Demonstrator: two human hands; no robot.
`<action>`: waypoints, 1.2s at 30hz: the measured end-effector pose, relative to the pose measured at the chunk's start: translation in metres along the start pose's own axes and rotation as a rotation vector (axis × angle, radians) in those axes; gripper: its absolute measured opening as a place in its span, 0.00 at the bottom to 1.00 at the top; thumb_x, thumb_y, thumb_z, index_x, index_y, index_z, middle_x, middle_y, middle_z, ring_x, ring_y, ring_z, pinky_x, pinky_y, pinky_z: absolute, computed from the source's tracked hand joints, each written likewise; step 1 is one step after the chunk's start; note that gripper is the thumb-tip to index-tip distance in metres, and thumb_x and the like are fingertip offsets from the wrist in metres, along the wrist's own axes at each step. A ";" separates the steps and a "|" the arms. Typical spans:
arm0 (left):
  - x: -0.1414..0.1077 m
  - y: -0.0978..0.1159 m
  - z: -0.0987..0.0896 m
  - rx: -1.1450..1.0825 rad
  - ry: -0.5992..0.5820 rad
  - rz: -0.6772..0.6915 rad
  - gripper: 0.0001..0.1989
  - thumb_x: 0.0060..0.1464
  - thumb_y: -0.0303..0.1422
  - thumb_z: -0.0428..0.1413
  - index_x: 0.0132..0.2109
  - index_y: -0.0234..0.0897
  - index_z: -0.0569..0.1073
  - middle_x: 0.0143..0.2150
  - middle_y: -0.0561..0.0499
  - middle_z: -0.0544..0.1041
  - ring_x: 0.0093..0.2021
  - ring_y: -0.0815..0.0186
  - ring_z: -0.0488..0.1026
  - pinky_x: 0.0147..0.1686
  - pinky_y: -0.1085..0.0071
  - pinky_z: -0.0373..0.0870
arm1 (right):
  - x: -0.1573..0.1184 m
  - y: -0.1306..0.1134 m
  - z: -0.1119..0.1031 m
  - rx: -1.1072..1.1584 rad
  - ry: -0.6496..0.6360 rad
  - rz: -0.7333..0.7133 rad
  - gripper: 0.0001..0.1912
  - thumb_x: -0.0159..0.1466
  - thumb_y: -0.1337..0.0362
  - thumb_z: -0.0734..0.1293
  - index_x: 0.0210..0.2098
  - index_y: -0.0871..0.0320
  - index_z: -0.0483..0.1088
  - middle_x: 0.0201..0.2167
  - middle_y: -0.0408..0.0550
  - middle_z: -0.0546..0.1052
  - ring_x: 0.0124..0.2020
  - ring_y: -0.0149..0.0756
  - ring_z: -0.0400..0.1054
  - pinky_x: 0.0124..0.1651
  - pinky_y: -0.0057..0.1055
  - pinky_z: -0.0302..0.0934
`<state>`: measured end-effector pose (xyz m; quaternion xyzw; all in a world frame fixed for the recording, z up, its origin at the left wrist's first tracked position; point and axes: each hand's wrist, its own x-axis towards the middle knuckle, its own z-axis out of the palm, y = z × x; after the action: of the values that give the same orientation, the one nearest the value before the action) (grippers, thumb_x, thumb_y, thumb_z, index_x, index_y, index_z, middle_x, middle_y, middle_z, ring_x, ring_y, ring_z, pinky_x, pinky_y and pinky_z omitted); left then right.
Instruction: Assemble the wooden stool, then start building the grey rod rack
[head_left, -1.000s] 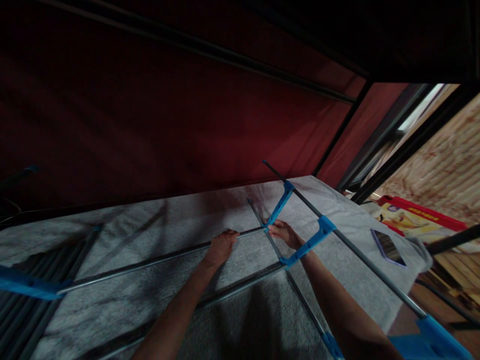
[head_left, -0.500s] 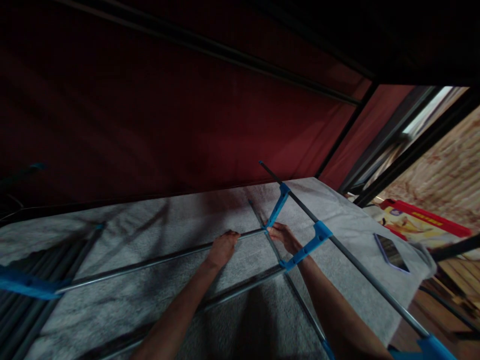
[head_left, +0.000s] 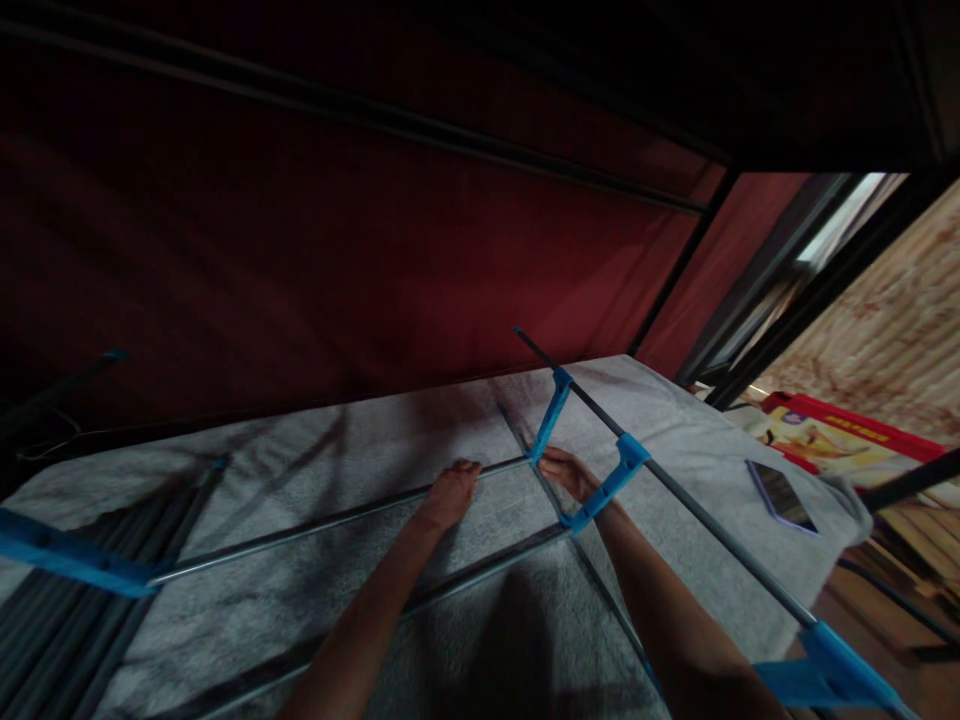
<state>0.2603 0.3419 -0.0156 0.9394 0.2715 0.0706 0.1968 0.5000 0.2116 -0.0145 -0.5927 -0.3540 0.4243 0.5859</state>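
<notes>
My left hand (head_left: 452, 492) is wrapped around a grey metal tube (head_left: 322, 525) close to its right end. That end meets a blue plastic connector (head_left: 551, 415), and my right hand (head_left: 568, 474) grips the connector's lower end at the joint. A second blue connector (head_left: 606, 490) crosses above my right forearm. Both connectors join a long slanting tube (head_left: 697, 508) on the right to a lower tube on the cloth. A nearer cross tube (head_left: 487, 573) runs below my left hand, partly hidden by my forearm. My right fingertips are partly hidden by the joint.
Several grey tubes (head_left: 112, 590) lie together at the left under another blue connector (head_left: 71, 560). A phone (head_left: 781, 496) rests on the grey cloth (head_left: 690, 440) at the right, near a red and yellow box (head_left: 832, 432). A dark red wall (head_left: 375, 260) stands behind.
The frame's right side has swung slightly left and toward me, while the view has shifted a little. Both hands keep their holds near the joint.
</notes>
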 end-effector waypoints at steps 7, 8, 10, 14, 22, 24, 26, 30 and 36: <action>-0.061 0.041 -0.003 -0.178 0.230 -0.006 0.20 0.63 0.36 0.45 0.59 0.37 0.68 0.59 0.45 0.71 0.60 0.63 0.66 0.61 0.65 0.60 | -0.015 0.021 -0.020 0.089 0.389 -0.022 0.15 0.51 0.49 0.67 0.31 0.53 0.71 0.30 0.52 0.78 0.39 0.48 0.73 0.46 0.48 0.66; -0.076 0.049 -0.001 -0.196 0.207 -0.020 0.20 0.64 0.37 0.44 0.59 0.38 0.69 0.58 0.45 0.71 0.59 0.63 0.66 0.61 0.65 0.61 | -0.022 0.023 -0.021 0.079 0.436 -0.039 0.15 0.52 0.49 0.66 0.31 0.53 0.70 0.29 0.51 0.77 0.38 0.48 0.73 0.45 0.48 0.66; -0.106 0.062 0.005 -0.166 0.166 -0.068 0.20 0.63 0.39 0.45 0.58 0.41 0.69 0.59 0.47 0.72 0.60 0.62 0.66 0.60 0.63 0.62 | -0.042 0.029 -0.020 0.044 0.515 -0.073 0.14 0.52 0.50 0.65 0.32 0.53 0.70 0.28 0.49 0.77 0.37 0.47 0.72 0.44 0.47 0.66; -0.155 0.066 0.016 0.030 0.087 -0.192 0.21 0.63 0.37 0.47 0.60 0.41 0.68 0.60 0.45 0.70 0.59 0.56 0.66 0.59 0.58 0.62 | -0.088 0.043 -0.009 -0.089 0.554 -0.118 0.10 0.51 0.57 0.62 0.29 0.52 0.71 0.27 0.47 0.76 0.37 0.46 0.70 0.46 0.45 0.64; -0.181 0.056 0.010 0.228 0.072 -0.227 0.19 0.65 0.32 0.41 0.58 0.40 0.68 0.55 0.44 0.73 0.53 0.58 0.71 0.53 0.61 0.65 | -0.124 0.041 0.010 -0.434 0.445 -0.134 0.12 0.49 0.63 0.62 0.32 0.53 0.73 0.31 0.45 0.78 0.40 0.47 0.69 0.48 0.41 0.60; -0.179 0.060 0.007 0.234 0.047 -0.225 0.19 0.65 0.31 0.41 0.56 0.40 0.70 0.53 0.44 0.75 0.50 0.59 0.72 0.51 0.62 0.66 | -0.124 0.036 0.010 -0.510 0.429 -0.120 0.11 0.50 0.63 0.62 0.31 0.53 0.73 0.30 0.47 0.78 0.39 0.46 0.70 0.46 0.40 0.60; -0.178 0.063 0.006 0.231 0.036 -0.224 0.18 0.65 0.31 0.40 0.54 0.40 0.70 0.52 0.44 0.75 0.49 0.59 0.73 0.50 0.63 0.66 | -0.122 0.032 0.010 -0.578 0.414 -0.101 0.10 0.51 0.63 0.61 0.31 0.53 0.73 0.30 0.49 0.78 0.39 0.47 0.70 0.44 0.38 0.61; -0.175 0.067 0.010 0.235 0.046 -0.225 0.18 0.65 0.31 0.40 0.55 0.40 0.69 0.51 0.44 0.75 0.49 0.59 0.73 0.48 0.63 0.66 | -0.116 0.029 0.009 -0.697 0.417 -0.053 0.12 0.55 0.62 0.60 0.33 0.57 0.73 0.33 0.53 0.78 0.39 0.46 0.72 0.41 0.36 0.61; -0.171 0.067 0.014 0.238 0.038 -0.237 0.18 0.65 0.31 0.40 0.56 0.41 0.68 0.50 0.45 0.76 0.48 0.59 0.73 0.46 0.62 0.67 | -0.110 0.030 0.008 -0.853 0.446 0.038 0.15 0.58 0.63 0.59 0.39 0.61 0.74 0.37 0.56 0.79 0.41 0.43 0.73 0.40 0.31 0.61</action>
<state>0.1517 0.1937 -0.0051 0.9160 0.3905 0.0322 0.0858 0.4469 0.1118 -0.0346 -0.8632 -0.3513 0.1146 0.3441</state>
